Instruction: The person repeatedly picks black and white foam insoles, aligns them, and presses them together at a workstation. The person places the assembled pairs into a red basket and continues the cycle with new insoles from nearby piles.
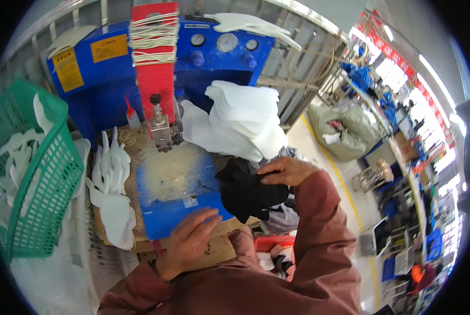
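My right hand (288,172) pinches the upper right edge of a bundle of black fabric pieces (250,191), thumb and fingertips closing on it. The bundle hangs at the right edge of a blue board (164,223). Over the board's front edge, my left hand (190,244) is open, fingers stretched out, with nothing in it. Pale dust (174,170) covers much of the board. Above it stands a metal machine head (161,131) on a red arm (156,79) wound with cord. Beyond the black fabric rises a stack of white foot-shaped sheets (243,113).
A green basket (45,173) of white pieces stands at left, beside white cut-outs (111,168). A red-tipped bottle (133,118) stands by the blue machine housing (214,71). A red crate (269,242) is below right. A large sack (345,128) lies across the aisle.
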`<action>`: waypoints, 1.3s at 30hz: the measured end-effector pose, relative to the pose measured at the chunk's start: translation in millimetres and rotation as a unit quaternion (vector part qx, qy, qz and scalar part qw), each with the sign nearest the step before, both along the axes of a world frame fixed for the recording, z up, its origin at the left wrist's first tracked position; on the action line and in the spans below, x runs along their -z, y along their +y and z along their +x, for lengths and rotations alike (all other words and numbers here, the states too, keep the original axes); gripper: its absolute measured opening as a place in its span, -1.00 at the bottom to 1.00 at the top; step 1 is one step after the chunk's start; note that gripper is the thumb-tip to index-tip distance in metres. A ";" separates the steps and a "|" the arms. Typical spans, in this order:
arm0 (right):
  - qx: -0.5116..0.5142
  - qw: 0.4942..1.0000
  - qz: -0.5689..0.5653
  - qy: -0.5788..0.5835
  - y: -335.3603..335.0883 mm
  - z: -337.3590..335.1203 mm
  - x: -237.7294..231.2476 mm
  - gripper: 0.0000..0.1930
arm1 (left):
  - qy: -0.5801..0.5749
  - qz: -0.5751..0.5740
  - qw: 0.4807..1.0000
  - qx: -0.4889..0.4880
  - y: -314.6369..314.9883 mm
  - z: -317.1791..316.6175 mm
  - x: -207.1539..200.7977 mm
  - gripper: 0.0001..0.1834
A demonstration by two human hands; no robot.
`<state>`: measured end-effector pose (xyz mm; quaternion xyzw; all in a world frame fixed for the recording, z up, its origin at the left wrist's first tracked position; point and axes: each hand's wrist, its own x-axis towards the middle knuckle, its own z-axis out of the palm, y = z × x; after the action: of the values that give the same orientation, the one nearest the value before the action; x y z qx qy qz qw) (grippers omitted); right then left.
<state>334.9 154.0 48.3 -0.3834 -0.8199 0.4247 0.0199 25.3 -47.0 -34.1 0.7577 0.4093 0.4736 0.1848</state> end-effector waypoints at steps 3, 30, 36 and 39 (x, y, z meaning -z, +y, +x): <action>-0.030 0.970 -0.219 0.104 5.3 -15.4 5.0 -0.57 | 0.158 0.078 0.984 -0.018 11.6 -12.6 -15.9 -0.36; 0.177 0.894 -0.051 0.409 -100.2 -67.1 14.0 -0.63 | 0.154 0.020 0.973 -0.169 14.5 -32.4 -47.8 -0.51; 0.228 0.803 -0.344 0.430 -154.0 -132.6 81.5 -0.40 | 0.060 -0.069 0.991 -0.099 9.1 -23.6 -50.6 -0.63; 0.258 0.658 -0.366 0.605 -155.2 -152.3 109.8 -0.39 | 0.060 -0.087 0.993 -0.059 6.1 -24.4 -51.7 -0.66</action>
<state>182.6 -1.3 -61.4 -0.2140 -0.2733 0.8064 0.4788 0.9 -40.9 17.5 0.7404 0.5032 0.3998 0.1966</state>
